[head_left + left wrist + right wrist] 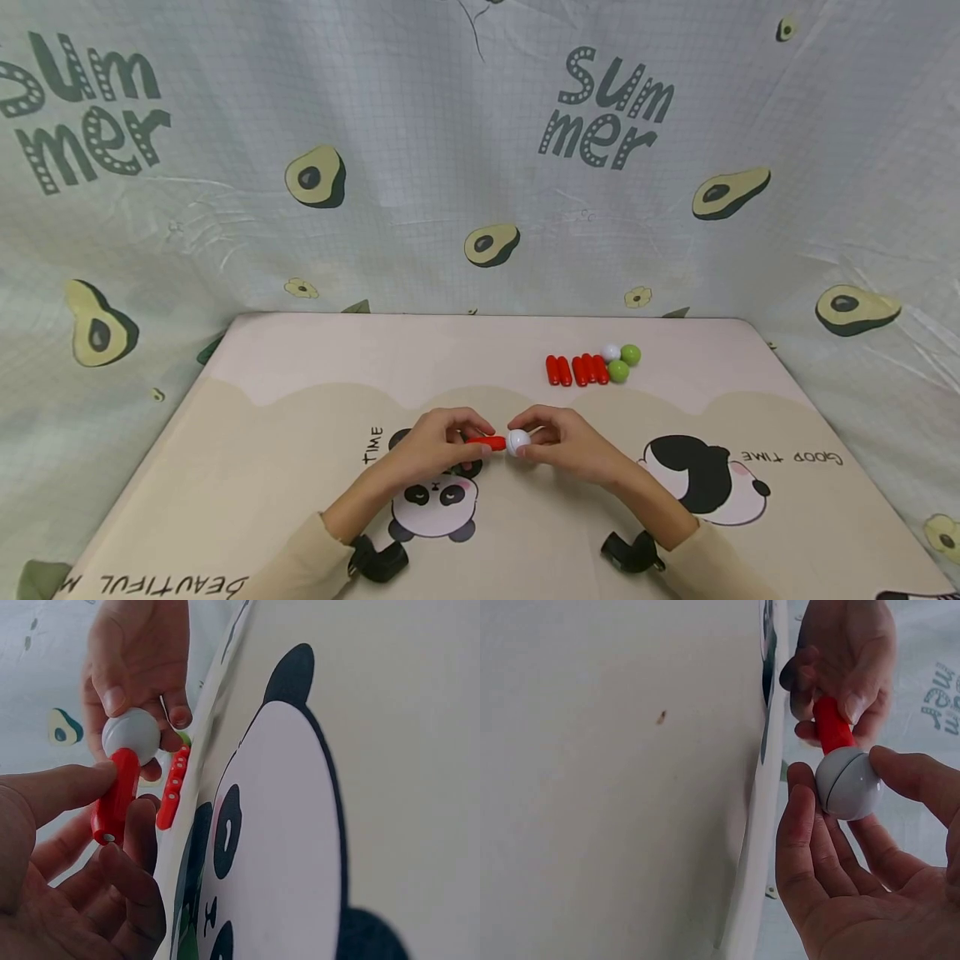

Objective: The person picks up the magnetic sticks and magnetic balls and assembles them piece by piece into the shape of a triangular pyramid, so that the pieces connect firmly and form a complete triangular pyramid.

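Observation:
My left hand [438,443] pinches a red rod [491,442] between thumb and fingers; in the left wrist view the near end of the rod [114,799] shows a small silvery dot. A white ball [517,442] with a seam line sits against the rod's other end. My right hand [566,443] holds this ball between thumb and fingertips, seen close in the right wrist view, where the ball [849,784] meets the red rod [832,724]. Both hands are above the table, near its middle. Whether the two pieces are fixed together I cannot tell.
Several red rods [581,370] lie side by side towards the table's back. Beside them are a white ball [611,352] and two green balls [630,355]. The table [315,467] has a printed panda cover. A patterned curtain [420,167] hangs behind it.

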`<state>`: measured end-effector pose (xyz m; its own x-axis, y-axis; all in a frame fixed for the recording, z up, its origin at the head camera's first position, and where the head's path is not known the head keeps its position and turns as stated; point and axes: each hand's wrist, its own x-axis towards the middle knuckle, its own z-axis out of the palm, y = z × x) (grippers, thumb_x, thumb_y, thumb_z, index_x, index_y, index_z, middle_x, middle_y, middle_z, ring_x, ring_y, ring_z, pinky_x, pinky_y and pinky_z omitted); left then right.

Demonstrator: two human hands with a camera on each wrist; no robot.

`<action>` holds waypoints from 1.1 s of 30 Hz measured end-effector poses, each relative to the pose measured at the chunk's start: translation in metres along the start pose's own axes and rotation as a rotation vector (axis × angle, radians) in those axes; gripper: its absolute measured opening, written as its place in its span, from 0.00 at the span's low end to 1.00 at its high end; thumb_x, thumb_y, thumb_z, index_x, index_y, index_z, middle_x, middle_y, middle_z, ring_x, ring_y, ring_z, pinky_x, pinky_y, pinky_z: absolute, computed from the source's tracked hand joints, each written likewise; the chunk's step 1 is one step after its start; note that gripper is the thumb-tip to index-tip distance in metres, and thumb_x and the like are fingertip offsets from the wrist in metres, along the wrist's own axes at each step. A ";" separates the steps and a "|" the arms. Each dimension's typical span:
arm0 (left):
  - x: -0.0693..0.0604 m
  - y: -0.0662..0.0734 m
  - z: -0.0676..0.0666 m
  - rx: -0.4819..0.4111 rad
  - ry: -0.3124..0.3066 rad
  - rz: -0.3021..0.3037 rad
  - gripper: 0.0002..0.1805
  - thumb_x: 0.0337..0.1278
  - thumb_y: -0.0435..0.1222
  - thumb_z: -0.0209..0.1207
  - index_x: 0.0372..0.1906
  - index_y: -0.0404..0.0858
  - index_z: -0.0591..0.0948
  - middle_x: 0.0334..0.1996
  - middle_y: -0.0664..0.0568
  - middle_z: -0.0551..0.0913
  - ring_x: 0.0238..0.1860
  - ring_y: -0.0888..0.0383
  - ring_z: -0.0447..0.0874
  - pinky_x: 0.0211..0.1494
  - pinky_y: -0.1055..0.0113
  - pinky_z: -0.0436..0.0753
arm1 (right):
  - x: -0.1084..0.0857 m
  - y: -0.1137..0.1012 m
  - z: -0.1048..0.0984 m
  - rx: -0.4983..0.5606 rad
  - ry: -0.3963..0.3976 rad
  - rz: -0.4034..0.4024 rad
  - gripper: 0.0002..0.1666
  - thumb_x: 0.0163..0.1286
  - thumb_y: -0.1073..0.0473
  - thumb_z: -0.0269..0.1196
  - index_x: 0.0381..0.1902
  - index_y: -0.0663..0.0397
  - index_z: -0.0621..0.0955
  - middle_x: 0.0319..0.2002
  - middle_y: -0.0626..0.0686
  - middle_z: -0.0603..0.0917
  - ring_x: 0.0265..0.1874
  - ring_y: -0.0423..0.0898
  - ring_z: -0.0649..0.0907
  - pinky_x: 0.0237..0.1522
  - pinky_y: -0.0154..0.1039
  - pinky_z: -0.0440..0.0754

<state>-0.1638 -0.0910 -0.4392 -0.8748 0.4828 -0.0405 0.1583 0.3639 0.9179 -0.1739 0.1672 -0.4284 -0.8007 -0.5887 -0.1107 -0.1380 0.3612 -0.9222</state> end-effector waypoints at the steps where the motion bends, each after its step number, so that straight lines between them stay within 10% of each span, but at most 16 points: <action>1: 0.000 0.000 0.000 0.001 0.000 -0.001 0.12 0.63 0.37 0.67 0.49 0.40 0.86 0.36 0.49 0.87 0.27 0.57 0.83 0.29 0.70 0.77 | 0.000 0.000 0.000 0.001 -0.001 -0.001 0.21 0.71 0.62 0.66 0.60 0.64 0.79 0.54 0.62 0.85 0.48 0.54 0.89 0.50 0.31 0.86; 33: 0.000 -0.007 -0.008 0.009 0.003 -0.033 0.11 0.62 0.38 0.69 0.48 0.40 0.89 0.33 0.49 0.87 0.25 0.57 0.77 0.26 0.69 0.76 | 0.002 0.006 -0.003 -0.011 -0.001 0.028 0.21 0.71 0.60 0.67 0.59 0.62 0.80 0.54 0.60 0.85 0.48 0.50 0.88 0.50 0.31 0.84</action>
<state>-0.1686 -0.1001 -0.4425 -0.8811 0.4678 -0.0698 0.1331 0.3868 0.9125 -0.1777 0.1705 -0.4331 -0.8036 -0.5793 -0.1365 -0.1224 0.3853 -0.9146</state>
